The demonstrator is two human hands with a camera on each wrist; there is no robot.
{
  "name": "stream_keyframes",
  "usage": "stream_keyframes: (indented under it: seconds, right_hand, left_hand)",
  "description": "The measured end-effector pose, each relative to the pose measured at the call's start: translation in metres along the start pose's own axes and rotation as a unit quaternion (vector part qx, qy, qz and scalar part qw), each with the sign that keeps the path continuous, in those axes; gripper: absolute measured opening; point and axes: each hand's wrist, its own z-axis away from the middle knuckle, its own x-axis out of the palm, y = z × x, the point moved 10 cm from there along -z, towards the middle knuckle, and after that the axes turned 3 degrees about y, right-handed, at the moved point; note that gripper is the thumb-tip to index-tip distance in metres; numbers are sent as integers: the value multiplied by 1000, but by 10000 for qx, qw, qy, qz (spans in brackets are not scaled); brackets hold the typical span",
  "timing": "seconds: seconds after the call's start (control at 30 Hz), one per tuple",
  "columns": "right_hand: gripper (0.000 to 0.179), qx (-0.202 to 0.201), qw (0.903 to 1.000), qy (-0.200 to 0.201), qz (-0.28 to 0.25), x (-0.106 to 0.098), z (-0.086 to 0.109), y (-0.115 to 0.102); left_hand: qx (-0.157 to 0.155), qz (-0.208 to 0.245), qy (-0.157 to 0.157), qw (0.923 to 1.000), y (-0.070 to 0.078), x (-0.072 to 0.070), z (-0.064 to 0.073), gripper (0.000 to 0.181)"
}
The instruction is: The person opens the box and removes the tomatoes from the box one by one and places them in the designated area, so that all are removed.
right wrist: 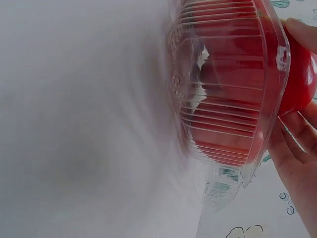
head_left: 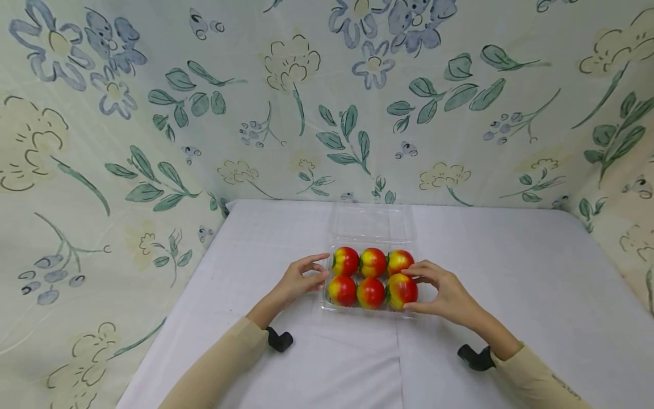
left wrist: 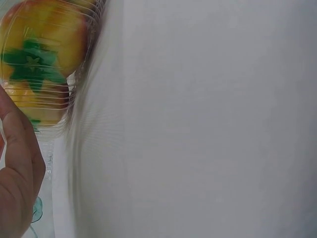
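A clear plastic box (head_left: 334,308) with its lid (head_left: 372,222) folded back holds red and yellow fruits (head_left: 370,293) in two rows. A green star-shaped leaf (left wrist: 33,62) shows on one fruit through the ribbed wall. At the box's left side, my left hand (head_left: 301,277) rests its fingertips by the rim, thumb and fingers slightly apart. My right hand (head_left: 444,292) pinches the front right fruit (head_left: 403,289) between thumb and fingers. In the right wrist view this red fruit (right wrist: 298,77) bulges above the box rim, with the fingers around it.
A white cloth (head_left: 265,227) covers the table under the box. Behind and beside the table hangs a flower-patterned curtain (head_left: 306,153). A black wrist mount (head_left: 280,339) sits at the left cuff, another black mount (head_left: 476,358) at the right.
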Motion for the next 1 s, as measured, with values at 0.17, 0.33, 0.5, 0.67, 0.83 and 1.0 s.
stream_keyframes:
  seconds: [0.17, 0.33, 0.5, 0.67, 0.83, 1.0]
  right_hand:
    - [65, 60, 10000, 26, 58, -3, 0, 3]
    - [62, 113, 9999, 69, -71, -8, 0, 4]
    - [61, 151, 9994, 112, -286, -11, 0, 7]
    - [60, 151, 9988, 152, -444, -15, 0, 6]
    - [59, 129, 9976, 207, -642, -21, -1, 4]
    - [58, 202, 9966, 277, -756, -25, -1, 5]
  left_hand:
    - [-18, 22, -4, 10000, -1, 0, 0, 54]
    - [-76, 77, -41, 9999, -1, 0, 0, 55]
    - [-88, 97, -129, 9998, -2, 0, 0, 55]
    - [-94, 82, -205, 9997, -2, 0, 0, 56]
    - [-100, 120, -273, 9995, -6, 0, -1, 57]
    - [-52, 129, -256, 9996, -5, -1, -1, 57]
